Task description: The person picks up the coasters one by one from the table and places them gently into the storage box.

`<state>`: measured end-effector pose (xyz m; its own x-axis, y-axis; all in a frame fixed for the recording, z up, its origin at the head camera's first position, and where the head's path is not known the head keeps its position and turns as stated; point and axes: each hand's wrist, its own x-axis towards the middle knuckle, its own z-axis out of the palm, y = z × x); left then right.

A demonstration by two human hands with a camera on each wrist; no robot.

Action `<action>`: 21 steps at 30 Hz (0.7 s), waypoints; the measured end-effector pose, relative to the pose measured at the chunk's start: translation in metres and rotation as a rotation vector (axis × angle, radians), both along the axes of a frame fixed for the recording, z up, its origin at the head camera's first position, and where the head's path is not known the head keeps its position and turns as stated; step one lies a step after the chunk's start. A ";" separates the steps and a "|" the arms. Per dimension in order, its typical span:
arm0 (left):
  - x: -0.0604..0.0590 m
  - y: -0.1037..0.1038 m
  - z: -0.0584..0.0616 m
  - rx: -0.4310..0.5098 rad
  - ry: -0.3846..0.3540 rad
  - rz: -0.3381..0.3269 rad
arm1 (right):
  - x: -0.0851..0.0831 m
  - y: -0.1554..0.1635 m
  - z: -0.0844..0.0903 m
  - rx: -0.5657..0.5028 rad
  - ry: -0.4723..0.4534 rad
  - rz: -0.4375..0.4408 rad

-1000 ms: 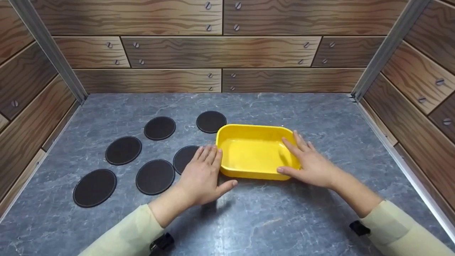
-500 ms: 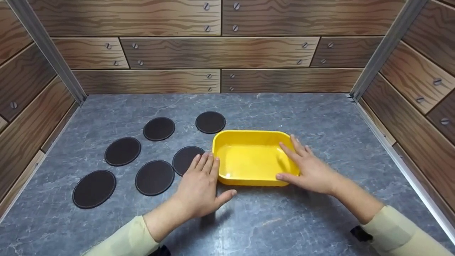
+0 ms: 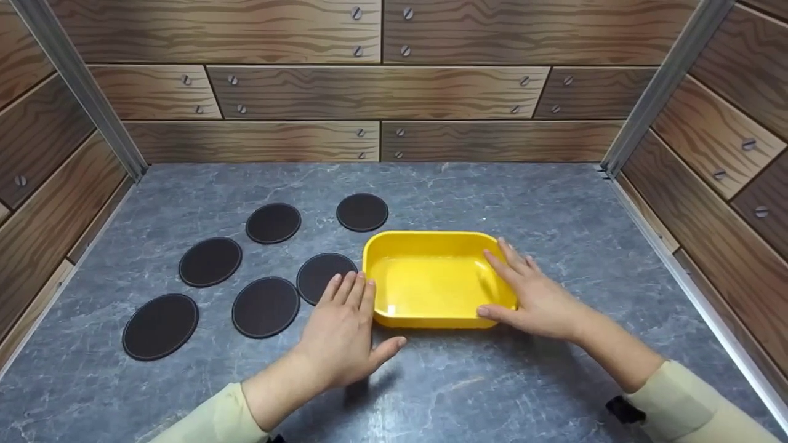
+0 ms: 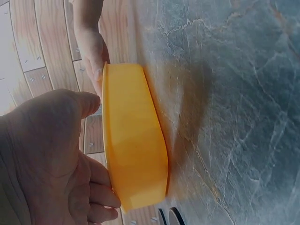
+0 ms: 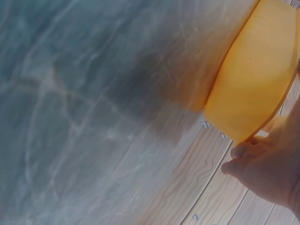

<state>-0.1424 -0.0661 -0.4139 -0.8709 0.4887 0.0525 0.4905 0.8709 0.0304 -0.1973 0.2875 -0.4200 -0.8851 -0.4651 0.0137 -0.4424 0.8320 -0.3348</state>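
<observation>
A yellow plastic tray (image 3: 431, 283) with rounded corners lies on the grey marbled table, its inside bare. My left hand (image 3: 338, 335) rests its straight fingers along the left wall, thumb apart to the right. At the opposite end my right hand (image 3: 538, 301) lies over the rim with fingers spread; index finger and thumb reach over the inside, the other fingers stay outside. Both wrist views show the tray's outer wall (image 4: 133, 140) beside the hands. Nearest the left fingertips is a black round coaster (image 3: 323, 277), which the hand partly covers.
More black stitched-edge coasters lie to the left, among them a front one (image 3: 160, 326), a middle one (image 3: 266, 306) and a back one (image 3: 362, 212). Wood-patterned panels (image 3: 295, 92) wall in the table behind and at both sides.
The tray has slid toward the person and slightly left, both hands moving along with it. More of the coaster by the left hand shows. The other coasters have stayed put.
</observation>
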 end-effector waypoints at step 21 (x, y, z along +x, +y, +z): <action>-0.024 -0.066 0.011 0.364 0.055 0.127 | -0.004 0.006 -0.007 -0.014 -0.033 -0.055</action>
